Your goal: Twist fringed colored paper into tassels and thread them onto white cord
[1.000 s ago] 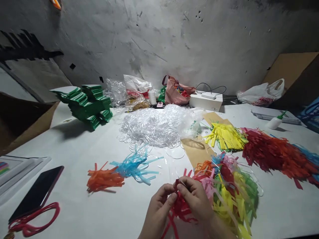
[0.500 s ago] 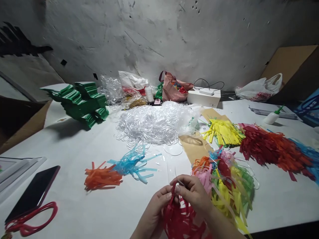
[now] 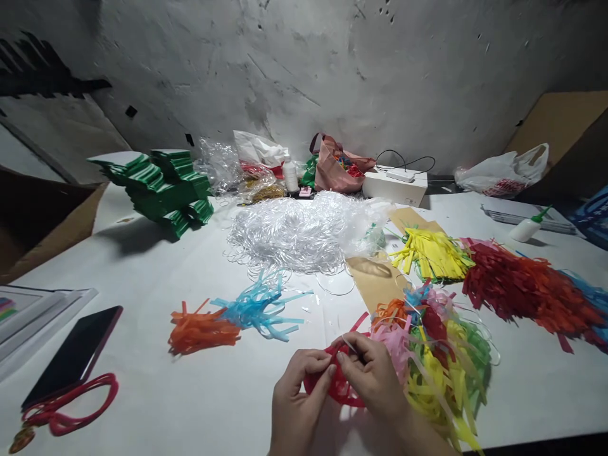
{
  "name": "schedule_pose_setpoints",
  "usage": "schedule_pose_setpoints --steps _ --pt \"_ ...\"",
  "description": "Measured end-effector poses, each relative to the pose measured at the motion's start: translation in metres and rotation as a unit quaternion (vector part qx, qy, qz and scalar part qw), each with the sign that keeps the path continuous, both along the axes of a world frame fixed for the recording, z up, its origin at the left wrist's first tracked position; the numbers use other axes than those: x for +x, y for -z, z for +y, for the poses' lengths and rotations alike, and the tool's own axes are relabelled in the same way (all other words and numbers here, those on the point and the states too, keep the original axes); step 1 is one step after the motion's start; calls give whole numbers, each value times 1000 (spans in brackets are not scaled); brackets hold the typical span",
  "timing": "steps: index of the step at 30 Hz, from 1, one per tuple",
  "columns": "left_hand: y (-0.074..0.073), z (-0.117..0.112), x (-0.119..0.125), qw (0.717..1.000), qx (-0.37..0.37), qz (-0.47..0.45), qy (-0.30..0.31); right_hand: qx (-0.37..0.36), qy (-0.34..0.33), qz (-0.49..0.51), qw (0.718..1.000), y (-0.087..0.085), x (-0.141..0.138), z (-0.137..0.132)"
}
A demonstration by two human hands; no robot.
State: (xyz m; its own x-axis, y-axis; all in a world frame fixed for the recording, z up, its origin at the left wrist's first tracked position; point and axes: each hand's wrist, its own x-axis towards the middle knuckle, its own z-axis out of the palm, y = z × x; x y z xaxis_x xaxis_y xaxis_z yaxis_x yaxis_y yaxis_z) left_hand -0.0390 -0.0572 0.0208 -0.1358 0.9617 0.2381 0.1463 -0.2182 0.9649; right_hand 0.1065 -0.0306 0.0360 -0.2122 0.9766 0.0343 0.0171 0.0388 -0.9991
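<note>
Low in the middle of the head view, my left hand [image 3: 303, 394] and my right hand [image 3: 373, 373] pinch a red paper tassel [image 3: 344, 385] between them. A thin white cord [image 3: 349, 344] shows at my right fingertips. Some red strips stick out behind my right hand. Right beside it lies a bunch of mixed tassels [image 3: 441, 361] in pink, orange, yellow, green and blue. To the left, an orange tassel [image 3: 202, 330] and a light blue tassel [image 3: 263, 308] lie with their ends touching.
A heap of white cord [image 3: 294, 234] covers the table's middle. Yellow tassels [image 3: 432, 253] and a row of red tassels [image 3: 527, 291] lie right, near a glue bottle [image 3: 527, 228]. Green cut-out stacks [image 3: 166, 190] stand left; a phone [image 3: 73, 354] lies in front.
The red tassel, hanging down below my hands before, is now raised and bunched between them, with strips pointing away. My hands have turned slightly, and the view has shifted a little left.
</note>
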Motion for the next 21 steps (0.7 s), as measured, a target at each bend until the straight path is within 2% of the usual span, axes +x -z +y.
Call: schedule_pose_setpoints --steps 6,13,18,21 --pt "2 -2 -1 997 60 52 -16 7 -4 -32 999 -2 -1 1" --pt "3 -3 0 993 98 64 -13 42 5 -85 996 0 -2 1" --pt "-2 -5 0 997 61 33 21 65 -23 -82 994 0 -1 0" --pt "0 -7 1 999 44 3 30 80 -6 -120 990 -1 0 0"
